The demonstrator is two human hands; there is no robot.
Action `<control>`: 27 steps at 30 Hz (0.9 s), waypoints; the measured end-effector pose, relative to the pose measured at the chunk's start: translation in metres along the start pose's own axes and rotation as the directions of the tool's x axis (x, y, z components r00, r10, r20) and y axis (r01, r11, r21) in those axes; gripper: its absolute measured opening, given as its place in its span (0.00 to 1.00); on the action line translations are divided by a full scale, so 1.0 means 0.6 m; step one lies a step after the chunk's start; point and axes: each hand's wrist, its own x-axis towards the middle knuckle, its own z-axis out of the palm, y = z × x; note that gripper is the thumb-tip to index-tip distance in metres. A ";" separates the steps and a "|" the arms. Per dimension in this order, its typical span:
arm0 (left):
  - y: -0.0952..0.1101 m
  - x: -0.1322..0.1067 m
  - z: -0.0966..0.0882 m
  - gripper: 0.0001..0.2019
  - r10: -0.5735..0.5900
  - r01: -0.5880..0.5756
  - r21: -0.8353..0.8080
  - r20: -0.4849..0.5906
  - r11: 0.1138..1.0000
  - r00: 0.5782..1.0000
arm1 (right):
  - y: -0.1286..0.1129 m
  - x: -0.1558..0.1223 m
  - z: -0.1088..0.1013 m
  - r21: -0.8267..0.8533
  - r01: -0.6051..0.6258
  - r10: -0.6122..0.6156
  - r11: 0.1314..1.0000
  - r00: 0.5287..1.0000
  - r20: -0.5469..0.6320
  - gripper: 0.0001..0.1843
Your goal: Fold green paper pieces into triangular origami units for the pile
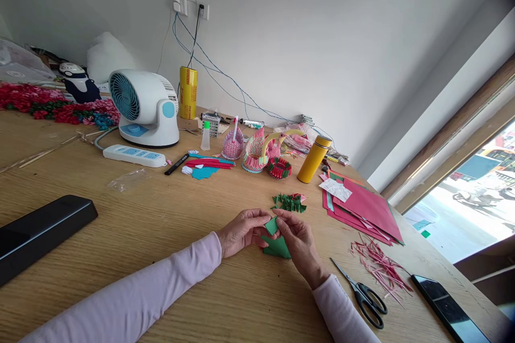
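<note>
My left hand [243, 231] and my right hand [300, 243] meet over the wooden table [161, 257], both pinching a small folded green paper piece [271, 225]. Under the hands lies a stack of green paper slips [277, 247]. Just beyond the fingers sits a pile of folded green paper triangles [288, 203]. Both arms wear pale pink sleeves.
Black scissors [364, 296], red paper strips [380, 265] and a phone [448, 308] lie at the right. Red paper sheets [364, 209], a yellow flask [314, 159], paper swans [257, 152], a fan [142, 108], a power strip [134, 155] and a black box [38, 233] stand around.
</note>
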 end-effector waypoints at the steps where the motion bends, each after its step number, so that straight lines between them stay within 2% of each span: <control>1: 0.000 0.000 0.000 0.09 -0.001 0.001 0.000 0.000 1.000 1.000 | 0.000 0.000 0.000 0.002 -0.004 0.004 1.000 1.000 0.000 0.14; 27: 0.002 -0.001 0.001 0.12 -0.010 0.010 -0.010 0.006 1.000 1.000 | 0.002 0.001 0.000 0.035 -0.033 0.035 0.999 0.997 -0.071 0.15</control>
